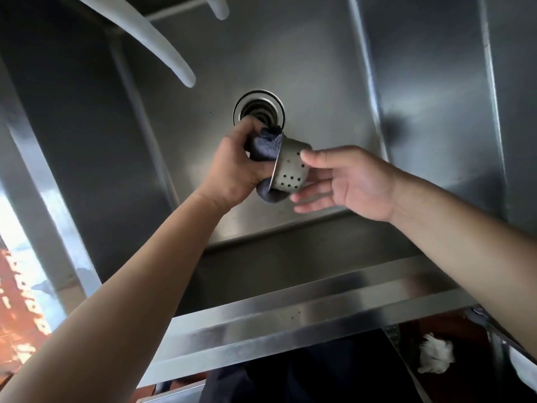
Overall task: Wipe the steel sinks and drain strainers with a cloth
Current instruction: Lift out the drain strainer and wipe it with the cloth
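Note:
A perforated steel drain strainer (289, 170) is held on its side above the floor of the steel sink (319, 82). My left hand (235, 167) grips a dark blue cloth (266, 146) that is stuffed into the strainer's open mouth and wraps under its rim. My right hand (348, 181) holds the strainer's closed end, thumb on top and fingers spread below. Just behind the hands lies the open drain hole (258, 110), with no strainer in it.
A white curved faucet spout (151, 39) reaches over the sink from the upper left; a second white spout (218, 7) shows at the top. The sink's front rim (290, 315) runs below my arms. A white crumpled rag (436, 356) lies on the floor, lower right.

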`<state>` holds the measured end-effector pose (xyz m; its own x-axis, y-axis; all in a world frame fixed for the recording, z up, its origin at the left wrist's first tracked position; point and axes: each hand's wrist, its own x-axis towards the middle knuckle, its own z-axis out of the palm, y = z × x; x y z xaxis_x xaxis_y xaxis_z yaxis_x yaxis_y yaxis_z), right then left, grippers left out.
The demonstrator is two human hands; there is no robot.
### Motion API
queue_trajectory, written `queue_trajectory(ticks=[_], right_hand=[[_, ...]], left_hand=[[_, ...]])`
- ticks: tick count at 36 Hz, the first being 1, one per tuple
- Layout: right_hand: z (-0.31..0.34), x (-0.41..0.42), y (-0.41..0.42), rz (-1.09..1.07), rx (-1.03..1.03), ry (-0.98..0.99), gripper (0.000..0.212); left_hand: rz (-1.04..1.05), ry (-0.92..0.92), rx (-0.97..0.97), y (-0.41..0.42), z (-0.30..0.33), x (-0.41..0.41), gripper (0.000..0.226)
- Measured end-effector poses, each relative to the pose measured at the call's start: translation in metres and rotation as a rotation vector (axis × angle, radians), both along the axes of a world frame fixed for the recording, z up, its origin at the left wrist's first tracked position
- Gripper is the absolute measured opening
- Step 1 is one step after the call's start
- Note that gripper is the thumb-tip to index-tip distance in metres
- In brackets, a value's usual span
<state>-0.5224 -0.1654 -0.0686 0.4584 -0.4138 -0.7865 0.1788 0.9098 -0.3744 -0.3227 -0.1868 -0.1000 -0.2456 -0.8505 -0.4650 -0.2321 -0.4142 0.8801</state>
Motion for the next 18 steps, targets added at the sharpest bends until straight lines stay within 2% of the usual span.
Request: queue_trajectory(ticks=[4, 7, 12, 16, 18], right_hand=[[-0.002, -0.005, 0.004, -0.056, 0.357, -0.247, 0.059], [-0.001, -0.009, 0.003, -0.030, 0.425, -0.298, 0.065], [0.007, -0.003, 0.002, 0.005, 0.255, -0.169, 0.062], [0.011, -0.001, 0.008, 0.044, 0.013, -0.042, 0.056], [0.011, -0.001, 0.013, 0.078, -0.143, 0.029, 0.047]], left_hand=[[-0.131, -0.032, -0.128, -0.009, 0.007, -0.001, 0.048], [-0.161, -0.026, -0.176, -0.011, 0.011, -0.001, 0.049], [-0.208, 0.024, -0.137, -0.014, 0.009, 0.002, 0.052], [-0.206, 0.115, 0.078, -0.008, -0.003, 0.004, 0.059], [-0.204, 0.098, 0.194, -0.003, -0.006, 0.005, 0.065]])
